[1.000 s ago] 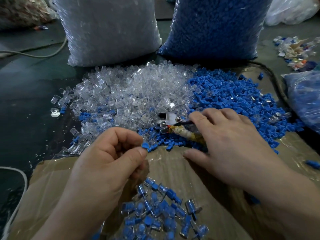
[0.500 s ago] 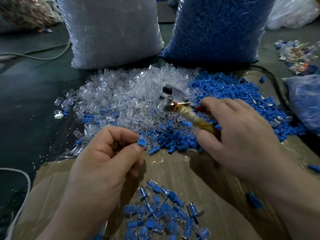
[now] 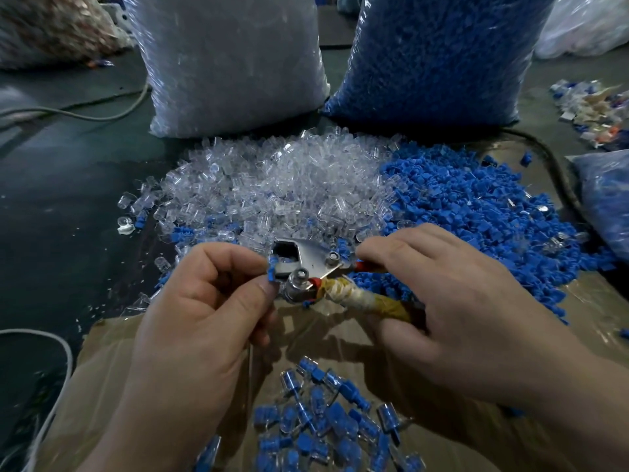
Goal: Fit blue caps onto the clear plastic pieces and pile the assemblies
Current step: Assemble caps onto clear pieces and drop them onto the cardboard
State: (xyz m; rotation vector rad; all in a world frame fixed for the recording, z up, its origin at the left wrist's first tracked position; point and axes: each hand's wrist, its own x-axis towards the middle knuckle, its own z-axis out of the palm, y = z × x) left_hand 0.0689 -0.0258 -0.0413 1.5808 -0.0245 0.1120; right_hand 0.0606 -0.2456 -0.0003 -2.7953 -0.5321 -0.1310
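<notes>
Observed: the left hand is raised above the near edge of the heaps with its fingers curled. Thumb and forefinger pinch a small blue plastic cap against the head of a silver metal hand tool.

The right hand grips the tool's tape-wrapped yellow handle, fingers curled round it (thumb beneath, forefinger lying along the top).

The heap of clear plastic pieces lies far centre, and the heap of loose blue caps to its right. The pile of capped assemblies sits near, on a brown cardboard sheet.

Change noted: half a second earlier the tool was held farther off, apart from the left hand. Its head now meets the pinched cap.
</notes>
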